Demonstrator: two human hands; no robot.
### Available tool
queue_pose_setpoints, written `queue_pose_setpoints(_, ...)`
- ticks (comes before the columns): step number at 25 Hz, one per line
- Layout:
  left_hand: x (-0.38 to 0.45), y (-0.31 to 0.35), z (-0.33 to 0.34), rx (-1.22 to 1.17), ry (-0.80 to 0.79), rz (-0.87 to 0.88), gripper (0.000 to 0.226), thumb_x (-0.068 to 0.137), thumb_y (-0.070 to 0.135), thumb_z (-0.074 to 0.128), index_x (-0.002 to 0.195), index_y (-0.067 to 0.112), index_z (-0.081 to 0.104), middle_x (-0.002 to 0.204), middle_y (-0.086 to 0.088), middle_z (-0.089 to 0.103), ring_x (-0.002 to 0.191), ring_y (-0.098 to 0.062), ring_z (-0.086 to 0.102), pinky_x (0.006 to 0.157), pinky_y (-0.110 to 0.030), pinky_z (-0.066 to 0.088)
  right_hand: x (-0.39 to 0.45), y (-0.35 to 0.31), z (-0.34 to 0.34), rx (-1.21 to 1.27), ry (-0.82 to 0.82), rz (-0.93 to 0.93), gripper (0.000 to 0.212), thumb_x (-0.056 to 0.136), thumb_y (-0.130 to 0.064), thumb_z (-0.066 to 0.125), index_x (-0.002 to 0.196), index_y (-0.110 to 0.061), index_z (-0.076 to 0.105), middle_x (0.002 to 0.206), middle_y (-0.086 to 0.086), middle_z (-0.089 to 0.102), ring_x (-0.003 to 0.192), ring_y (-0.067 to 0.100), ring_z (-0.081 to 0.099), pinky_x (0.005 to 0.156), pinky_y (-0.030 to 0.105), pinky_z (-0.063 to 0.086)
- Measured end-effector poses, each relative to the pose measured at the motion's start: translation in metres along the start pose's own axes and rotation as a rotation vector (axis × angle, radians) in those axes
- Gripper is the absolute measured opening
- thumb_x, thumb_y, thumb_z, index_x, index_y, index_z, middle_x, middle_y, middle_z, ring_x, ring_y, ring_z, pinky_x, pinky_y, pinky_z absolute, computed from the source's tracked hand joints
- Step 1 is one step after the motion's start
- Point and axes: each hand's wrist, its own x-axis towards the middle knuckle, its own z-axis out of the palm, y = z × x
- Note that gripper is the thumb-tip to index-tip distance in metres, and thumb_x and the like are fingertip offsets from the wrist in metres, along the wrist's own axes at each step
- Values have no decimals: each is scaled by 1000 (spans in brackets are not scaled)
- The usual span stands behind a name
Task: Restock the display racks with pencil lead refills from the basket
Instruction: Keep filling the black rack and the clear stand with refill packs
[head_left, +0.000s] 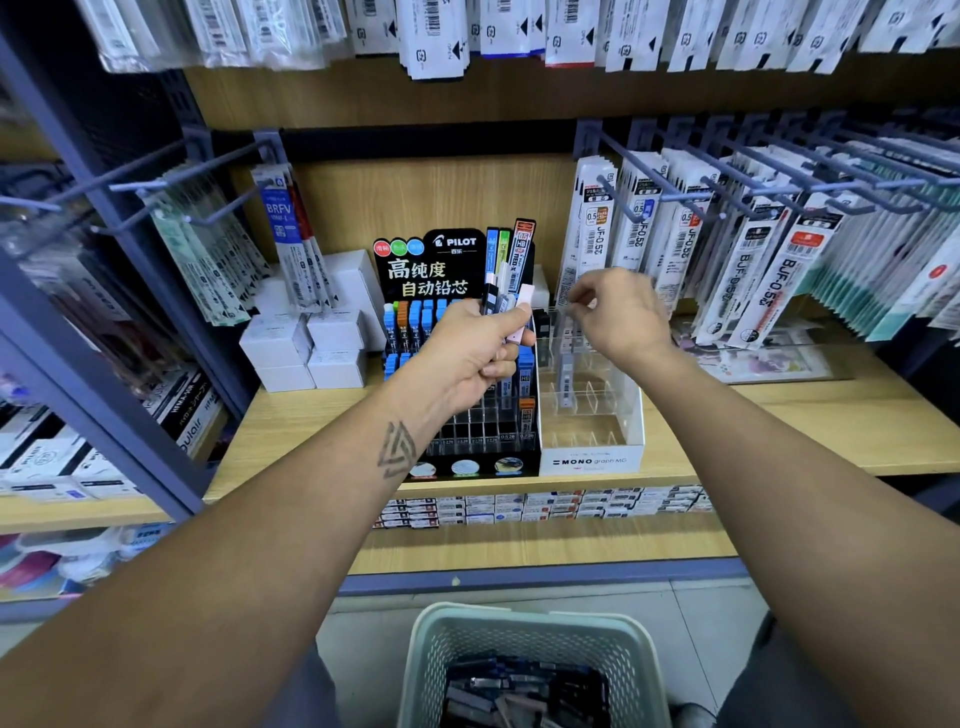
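Here the left hand (478, 348) clutches a fan of lead refills (511, 275), long axes upright, while the right hand (618, 312) hovers over the clear rack (587, 395), fingertips seemingly pinched, contents unclear.

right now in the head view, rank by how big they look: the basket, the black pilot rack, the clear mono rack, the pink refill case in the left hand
1. basket, though it sits nearest the camera and is cut off
2. black pilot rack
3. clear mono rack, somewhat smaller
4. pink refill case, held with others in the left hand
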Motion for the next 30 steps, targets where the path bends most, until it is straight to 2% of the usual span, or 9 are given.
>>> queue_pose_setpoints(3, 2, 0, -2, -2, 4, 2, 46, 97, 8, 63, 134, -9, 41, 78, -16, 60, 44, -9, 32, 33, -18, 24, 4, -15, 8, -116, -6, -23, 15, 93, -33, 69, 107, -27, 71, 103, 5, 71, 95, 30, 66, 74, 34, 51)
queue_pose_setpoints(7, 5, 0, -7, -1, 17, 3, 45, 97, 8, 62, 134, -8, 41, 77, -16, 60, 43, -8, 32, 32, -18, 24, 7, -25, 17, -214, 36, -26, 9, 93, -20, 68, 103, -20, 70, 93, 8, 67, 79, 27, 55, 68, 33, 45)
queue_pose_setpoints(11, 5, 1, -11, -3, 12, 2, 46, 97, 8, 63, 135, -6, 41, 76, -15, 60, 42, -8, 32, 33, -18, 25, 11, -19, 18, -88, -4, 11, 19, 89, -10, 70, 103, -21, 74, 103, 11, 71, 92, 31, 66, 80, 37, 55)
queue_pose_setpoints(18, 1, 3, -10, -1, 17, -8, 46, 96, 8, 63, 134, -5, 40, 78, -16, 61, 44, -8, 33, 33, -18, 25, 10, -14, 13, 7, -56, -30, 24, 88, -3, 72, 103, -22, 76, 107, 3, 73, 99, 22, 67, 93, 38, 56)
queue_pose_setpoints(21, 2, 4, -10, 2, 18, -7, 46, 97, 8, 63, 134, -7, 41, 78, -16, 61, 43, -8, 33, 33, -18, 25, 17, -8, -2, 169, -24, 11, 17, 88, -5, 73, 96, -20, 78, 97, 0, 74, 94, 19, 69, 92, 36, 56)
queue_pose_setpoints(24, 0, 4, -9, 8, 23, -13, 45, 97, 6, 63, 133, -6, 40, 79, -16, 61, 43, -8, 33, 33, -18, 25, 17, 1, -20, 364, 24, 74, 14, 88, -3, 73, 93, -15, 77, 91, -1, 70, 87, 13, 66, 86, 26, 54)
queue_pose_setpoints(27, -2, 4, -7, 1, 16, -16, 41, 96, 6, 63, 130, -4, 41, 81, -17, 60, 44, -8, 32, 34, -18, 24, 15, 9, -27, 379, 40, 69, 12, 88, -3, 74, 93, -13, 76, 90, 0, 70, 85, 12, 64, 81, 20, 48)
queue_pose_setpoints(30, -5, 4, -3, -4, 5, -34, 32, 97, 6, 62, 119, 4, 39, 83, -17, 58, 45, -8, 31, 35, -17, 22, 16, 14, -21, 337, 14, 52, 15, 88, -2, 73, 88, -17, 74, 88, 0, 70, 85, 14, 66, 81, 21, 50)
